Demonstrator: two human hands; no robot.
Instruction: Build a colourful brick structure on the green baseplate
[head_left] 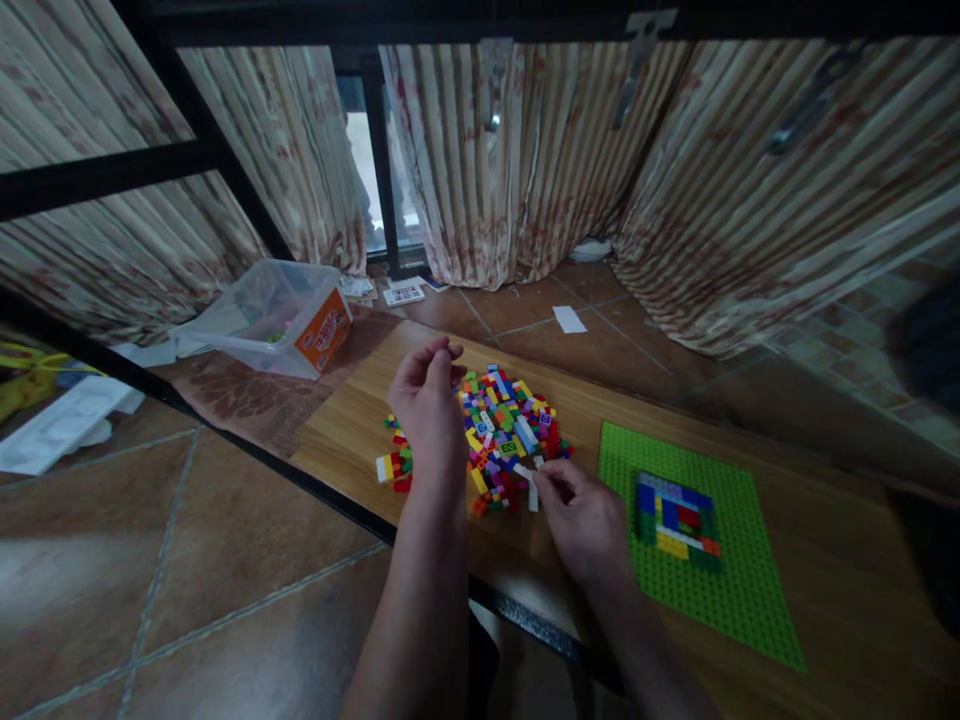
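A loose pile of colourful building bricks (502, 420) lies on the wooden bench. My left hand (429, 405) is raised over the pile's left side, fingers curled in toward the thumb; whatever they may hold is hidden. At the pile's near right edge, my right hand (589, 515) pinches a small white brick (538, 464) between thumb and forefinger. Another white brick (533, 496) is just below those fingertips. Right of this hand lies a green baseplate (757, 590), carrying a low square build (675, 520) of blue, green, yellow, white and red bricks.
A clear plastic box (259, 325) with an orange label stands at the bench's far left end, on a brown patterned cloth (232, 400). Black metal bars (105, 172) cross the upper left. Striped curtains (480, 170) hang behind; white paper (569, 319) lies on the tiled floor.
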